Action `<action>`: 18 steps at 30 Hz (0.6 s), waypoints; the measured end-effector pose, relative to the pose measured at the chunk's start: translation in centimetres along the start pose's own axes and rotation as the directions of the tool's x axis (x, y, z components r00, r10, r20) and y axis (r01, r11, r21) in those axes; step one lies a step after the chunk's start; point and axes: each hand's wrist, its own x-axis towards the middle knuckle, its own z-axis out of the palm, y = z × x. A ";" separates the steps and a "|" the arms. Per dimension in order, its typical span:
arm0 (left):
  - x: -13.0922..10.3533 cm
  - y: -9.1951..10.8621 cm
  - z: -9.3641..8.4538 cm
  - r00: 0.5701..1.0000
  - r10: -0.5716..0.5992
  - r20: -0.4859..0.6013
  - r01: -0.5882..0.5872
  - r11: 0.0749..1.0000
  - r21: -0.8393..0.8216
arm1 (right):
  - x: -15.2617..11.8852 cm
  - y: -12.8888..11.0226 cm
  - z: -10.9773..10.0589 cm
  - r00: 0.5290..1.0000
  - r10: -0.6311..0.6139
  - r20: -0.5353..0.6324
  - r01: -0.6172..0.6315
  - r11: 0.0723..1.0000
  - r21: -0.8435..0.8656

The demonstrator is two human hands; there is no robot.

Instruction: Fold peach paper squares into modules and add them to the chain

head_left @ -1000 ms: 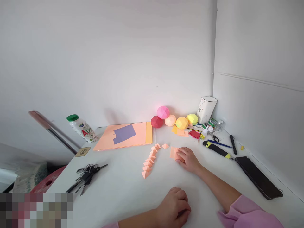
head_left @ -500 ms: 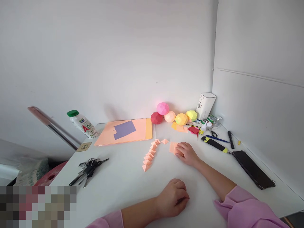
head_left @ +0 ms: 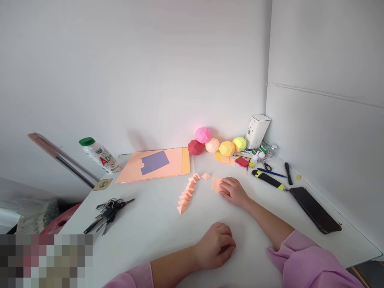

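Observation:
My right hand (head_left: 235, 191) rests on the white table with its fingers curled over the right edge of a peach paper piece (head_left: 215, 184). Closer to me, my left hand (head_left: 213, 246) lies in a loose fist on the tabletop, and I see nothing in it. Left of the paper, several small folded peach paper pyramids (head_left: 185, 195) form a slanting, overlapping row. One single pyramid (head_left: 206, 176) sits apart near the row's far end.
Faceted paper balls (head_left: 227, 148) line the back wall. Peach sheets (head_left: 127, 169) carry a purple paper (head_left: 156, 162). Keys (head_left: 110, 212) and a bottle (head_left: 100, 155) are at left. A utility knife (head_left: 268, 179), pen (head_left: 271, 173), glue bottle (head_left: 253, 161) and black phone-like slab (head_left: 314, 209) lie right.
The whole view has shifted slightly, so everything appears a little farther left and up. Both hands keep almost the same pose; the right one still touches the peach paper.

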 end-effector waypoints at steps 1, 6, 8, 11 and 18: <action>0.0 0.0 0.0 1.000 -0.001 0.001 0.001 1.000 0.000 | 0.0 0.0 0.0 1.000 -0.002 -0.001 0.002 1.000 -0.001; -0.2 -0.1 0.1 1.000 0.002 -0.006 -0.002 1.000 -0.009 | 0.1 -0.3 -0.1 1.000 -0.005 -0.013 0.004 1.000 -0.004; -0.2 0.0 0.0 1.000 0.002 0.001 -0.002 1.000 -0.011 | 0.2 -0.3 0.0 1.000 -0.005 -0.017 0.005 1.000 -0.009; -0.3 0.0 -0.2 1.000 -0.002 0.004 0.002 1.000 -0.015 | 0.2 -0.4 0.0 1.000 0.000 -0.019 -0.001 1.000 -0.025; -0.3 0.0 -0.2 1.000 0.014 -0.021 -0.015 0.999 -0.049 | 0.3 -0.4 0.2 1.000 0.020 -0.007 -0.020 1.000 -0.019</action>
